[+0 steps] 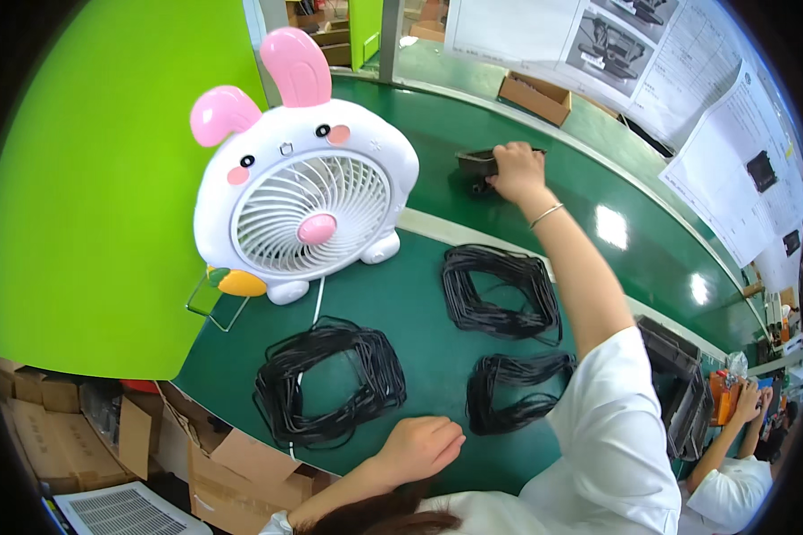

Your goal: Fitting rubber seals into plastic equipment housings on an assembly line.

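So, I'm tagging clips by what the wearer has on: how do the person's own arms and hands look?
The right hand is ungloved, with a thin, shiny bangle at its wrist and a loose white short sleeve above. The left hand is ungloved too; a scrap of white fabric shows below it.

The right arm reaches far out, nearly straight, to the right of the bunny fan. The right hand is beside the fan's upper part, with its back facing up. Its fingers bend down in a grip, and the thumb points down on the side near the fan. The left forearm slants in low. The left hand is nearer the body than the fan, a bit to its right, curled like a loose fist.
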Available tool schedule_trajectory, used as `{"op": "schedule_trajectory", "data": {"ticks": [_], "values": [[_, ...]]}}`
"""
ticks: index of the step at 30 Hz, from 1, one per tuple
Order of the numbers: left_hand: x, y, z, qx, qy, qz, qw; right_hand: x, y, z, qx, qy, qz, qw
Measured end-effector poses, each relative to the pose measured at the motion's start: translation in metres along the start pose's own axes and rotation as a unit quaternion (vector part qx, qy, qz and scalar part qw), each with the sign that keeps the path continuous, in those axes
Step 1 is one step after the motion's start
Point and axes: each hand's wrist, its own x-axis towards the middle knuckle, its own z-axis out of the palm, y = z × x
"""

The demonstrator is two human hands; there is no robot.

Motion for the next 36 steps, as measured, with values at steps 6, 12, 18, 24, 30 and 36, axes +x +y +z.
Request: {"op": "schedule_trajectory", "data": {"ticks": [6,12,18,24,30,36], "values": [[0.008,0.004,-0.003,-0.025,0.033,0.021,0.999,-0.136,0.024,-0.126,0.264,0.103,-0.002,0.959],[0.009,0.009,-0.005,-0.015,0.057,-0.004,0.998,-0.354,0.003,-0.16,0.329,-0.184,-0.157,0.913],[0.01,0.027,0.006,-0.108,-0.009,-0.029,0.994,-0.415,-0.019,-0.082,0.293,-0.141,-0.127,0.937],[0.01,0.046,0.037,-0.022,-0.025,0.094,0.995,-0.424,-0.053,-0.05,0.296,0.075,-0.2,0.931],[0.022,0.044,0.026,0.023,0.058,0.001,0.998,-0.418,-0.019,-0.073,0.498,-0.083,-0.232,0.831],[0.105,0.014,0.023,0.289,-0.007,-0.023,0.957,-0.402,0.023,-0.088,0.582,0.092,-0.061,0.806]]}}
